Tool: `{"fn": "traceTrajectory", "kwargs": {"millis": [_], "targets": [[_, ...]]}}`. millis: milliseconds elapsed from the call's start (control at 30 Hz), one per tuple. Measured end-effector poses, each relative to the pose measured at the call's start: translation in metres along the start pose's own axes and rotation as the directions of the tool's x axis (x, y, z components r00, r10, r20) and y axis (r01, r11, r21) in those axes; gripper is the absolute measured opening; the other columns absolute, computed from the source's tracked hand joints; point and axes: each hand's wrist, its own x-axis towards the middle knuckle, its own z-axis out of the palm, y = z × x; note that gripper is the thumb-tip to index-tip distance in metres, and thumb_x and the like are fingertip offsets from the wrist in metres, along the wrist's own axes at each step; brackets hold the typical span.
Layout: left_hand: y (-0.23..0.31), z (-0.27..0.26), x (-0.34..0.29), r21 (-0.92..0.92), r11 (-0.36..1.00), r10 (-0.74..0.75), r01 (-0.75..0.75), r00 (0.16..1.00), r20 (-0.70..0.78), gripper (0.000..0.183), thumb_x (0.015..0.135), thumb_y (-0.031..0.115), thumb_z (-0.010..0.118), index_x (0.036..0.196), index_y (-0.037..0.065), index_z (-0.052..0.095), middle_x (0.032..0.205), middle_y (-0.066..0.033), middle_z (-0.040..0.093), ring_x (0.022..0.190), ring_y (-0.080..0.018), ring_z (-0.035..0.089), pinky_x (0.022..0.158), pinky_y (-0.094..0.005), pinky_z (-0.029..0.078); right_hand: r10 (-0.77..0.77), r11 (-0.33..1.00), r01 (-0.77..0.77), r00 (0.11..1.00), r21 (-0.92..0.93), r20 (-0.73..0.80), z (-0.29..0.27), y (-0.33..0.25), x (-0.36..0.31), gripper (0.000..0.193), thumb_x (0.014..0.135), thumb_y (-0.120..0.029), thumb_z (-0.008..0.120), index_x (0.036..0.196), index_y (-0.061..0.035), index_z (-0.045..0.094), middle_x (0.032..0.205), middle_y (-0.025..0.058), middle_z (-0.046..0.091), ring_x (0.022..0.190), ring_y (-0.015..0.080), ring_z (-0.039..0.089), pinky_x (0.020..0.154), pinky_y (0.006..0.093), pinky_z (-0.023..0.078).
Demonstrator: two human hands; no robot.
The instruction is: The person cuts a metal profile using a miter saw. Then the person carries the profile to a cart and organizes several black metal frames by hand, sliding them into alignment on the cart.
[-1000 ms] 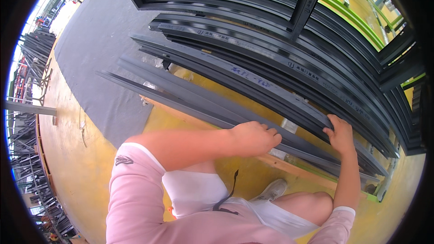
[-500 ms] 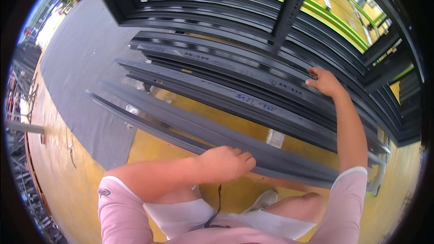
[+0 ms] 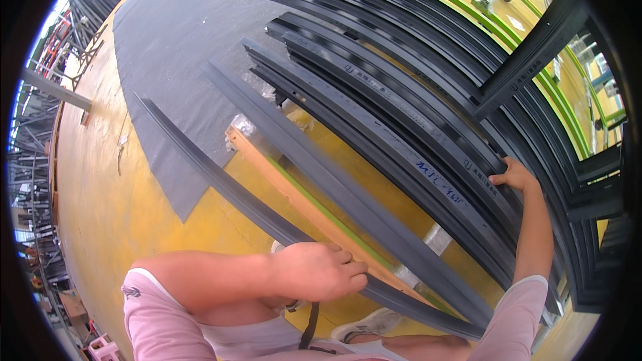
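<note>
My left hand [image 3: 319, 271] is closed around a long, thin dark grey profile [image 3: 217, 177], held low across in front of my knees. Beyond it lies another grey profile [image 3: 314, 167], apart from the one I hold. Farther off, several stacked dark profiles [image 3: 374, 117] run side by side, one with blue handwriting on top. At the right end of that stack my right hand [image 3: 518, 177] grips the edge of a dark profile [image 3: 461, 140], thumb on the near side and fingers over the far side. Its fingertips are partly hidden.
Tall dark frames [image 3: 528, 60] stand behind the stack, with a green metal rack [image 3: 565, 110] beyond them. An orange wooden beam [image 3: 301, 204] with a green edge lies under the profiles. Grey matting [image 3: 170, 60] covers the floor at left; a metal bar [image 3: 57, 90] juts in there.
The view has turned, so the profiles slant more steeply. The profile in my left hand has come nearer me, widening the gap to its neighbour and exposing the wooden beam. My right hand stays at the stack.
</note>
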Motion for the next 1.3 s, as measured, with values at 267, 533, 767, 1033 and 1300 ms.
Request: {"fn": "traceTrajectory", "kwargs": {"millis": [267, 533, 767, 1033, 1300], "targets": [[0.018, 0.004, -0.007, -0.007, 1.0, -0.012, 0.012, 1.0, -0.012, 0.019, 0.077, 0.012, 0.065, 0.092, 0.006, 0.055, 0.108, -0.0074, 0.061, 0.092, -0.024, 0.066, 0.074, -0.0354, 0.058, -0.014, 0.986, -0.011, 0.989, -0.166, -0.148, -0.014, -0.029, -0.02, 0.101, 0.061, -0.038, 0.093, 0.139, 0.0104, 0.053, 0.137, 0.0278, 0.06, 0.129, 0.0377, 0.059, 0.11, 0.0384, 0.043], [0.03, 0.002, -0.01, -0.031, 0.997, -0.06, 0.064, 0.99, 0.129, 0.024, 0.075, 0.008, 0.066, 0.095, 0.005, 0.052, 0.096, -0.0067, 0.058, 0.091, -0.0251, 0.064, 0.071, -0.0368, 0.058, -0.313, 0.944, 0.182, 0.76, -0.275, -0.569, 0.005, -0.023, -0.075, 0.046, 0.072, -0.022, 0.086, 0.108, -0.0033, 0.065, 0.104, 0.0188, 0.066, 0.098, 0.0378, 0.066, 0.084, 0.0437, 0.051], [0.034, 0.014, -0.025, -0.098, 0.987, -0.115, 0.127, 0.986, 0.117, 0.017, 0.079, 0.009, 0.066, 0.09, 0.006, 0.053, 0.086, -0.0062, 0.057, 0.084, -0.0247, 0.065, 0.067, -0.0368, 0.058, -0.532, 0.835, 0.197, 0.531, -0.514, -0.66, 0.006, -0.056, -0.192, 0.029, 0.079, -0.008, 0.081, 0.098, -0.0022, 0.059, 0.096, 0.0153, 0.058, 0.091, 0.0374, 0.061, 0.079, 0.0415, 0.051], [0.034, 0.02, -0.014, -0.055, 0.997, -0.047, 0.052, 0.995, 0.09, 0.015, 0.084, 0.009, 0.064, 0.093, 0.004, 0.053, 0.084, -0.0076, 0.059, 0.082, -0.0259, 0.067, 0.063, -0.0387, 0.058, -0.423, 0.899, 0.201, 0.628, -0.389, -0.653, 0.057, -0.058, -0.323, 0.027, 0.073, -0.001, 0.077, 0.09, -0.0007, 0.055, 0.086, 0.0169, 0.053, 0.079, 0.0402, 0.057, 0.069, 0.044, 0.047], [0.048, 0.036, 0.014, -0.124, 0.992, -0.007, 0.027, 0.987, 0.16, 0.015, 0.085, 0.009, 0.064, 0.094, 0.001, 0.053, 0.086, -0.0106, 0.059, 0.083, -0.0289, 0.067, 0.07, -0.0411, 0.057, -0.553, 0.829, 0.357, 0.637, -0.43, -0.537, 0.129, -0.03, -0.331, 0.037, 0.057, -0.003, 0.079, 0.086, -0.0048, 0.056, 0.083, 0.0148, 0.055, 0.074, 0.0394, 0.058, 0.061, 0.0475, 0.046]]}}
